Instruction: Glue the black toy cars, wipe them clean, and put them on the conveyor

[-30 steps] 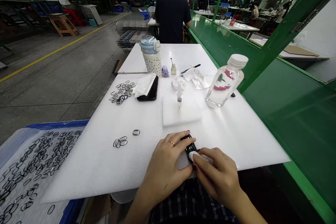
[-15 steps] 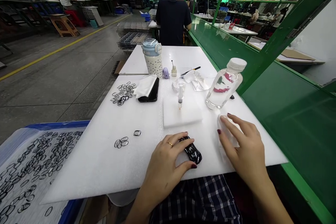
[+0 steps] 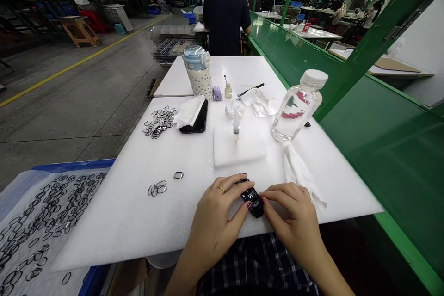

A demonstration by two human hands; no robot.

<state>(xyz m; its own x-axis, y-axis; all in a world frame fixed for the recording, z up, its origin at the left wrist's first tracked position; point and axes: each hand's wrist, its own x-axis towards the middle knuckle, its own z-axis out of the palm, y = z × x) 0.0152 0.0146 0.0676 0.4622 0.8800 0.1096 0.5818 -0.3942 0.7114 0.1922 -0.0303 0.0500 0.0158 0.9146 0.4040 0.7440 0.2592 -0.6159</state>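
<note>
A small glossy black part (image 3: 253, 200) lies on the white foam sheet (image 3: 138, 203) at the near edge. My left hand (image 3: 217, 215) curls round its left side, thumb and fingers pinching it. From the right, my right hand (image 3: 293, 219) meets it with fingertips closed on its right end. A white cloth (image 3: 301, 175) lies crumpled just right of my hands. A syringe (image 3: 236, 122) stands on a white foam block (image 3: 239, 148) beyond the part.
Loose black rings (image 3: 157, 188) lie left of my hands, with a pile (image 3: 159, 120) farther back. A clear water bottle (image 3: 294, 106), black phone (image 3: 196, 122), blue-lidded cup (image 3: 197, 71) and small bottle (image 3: 228, 90) stand behind. Blue tray of rings (image 3: 38, 217) at left. Green rail (image 3: 347, 115) at right. A person (image 3: 226, 14) stands ahead.
My right hand set the white cloth down on the right and came back to the black part. My left hand stayed on the part throughout.
</note>
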